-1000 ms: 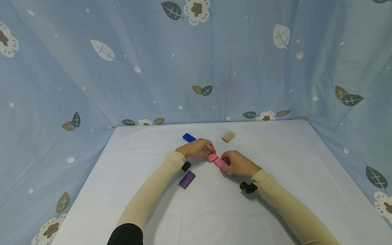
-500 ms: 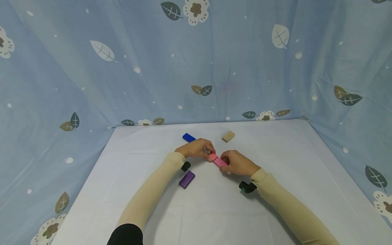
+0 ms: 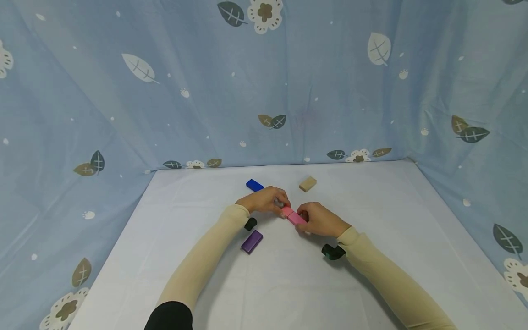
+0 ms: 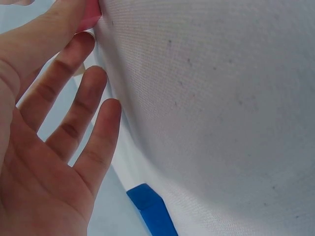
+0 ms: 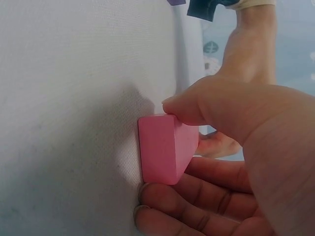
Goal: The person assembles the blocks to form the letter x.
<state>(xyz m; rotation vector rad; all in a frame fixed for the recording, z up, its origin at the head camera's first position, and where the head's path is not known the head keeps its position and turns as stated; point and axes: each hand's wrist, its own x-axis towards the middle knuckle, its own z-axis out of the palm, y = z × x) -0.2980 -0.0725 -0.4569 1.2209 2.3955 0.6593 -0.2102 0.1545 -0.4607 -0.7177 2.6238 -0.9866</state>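
Pink, smooth rectangular block (image 3: pixel 296 218) is lying on the white cloth-covered table (image 3: pixel 309 288), the right hand (image 3: pixel 323 220) pinching its sides; the left hand (image 3: pixel 264 200) is pinching a coral-pink block (image 3: pixel 287 211) end to end with it. Uneven pushing could soon be skewing the pair, and either hand lifting early could be tilting one.

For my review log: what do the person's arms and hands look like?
The left hand and right hand are ungloved. A cream left sleeve and a cream right sleeve cover the forearms, a dark piece by each cuff; black fabric follows farther up on the left.
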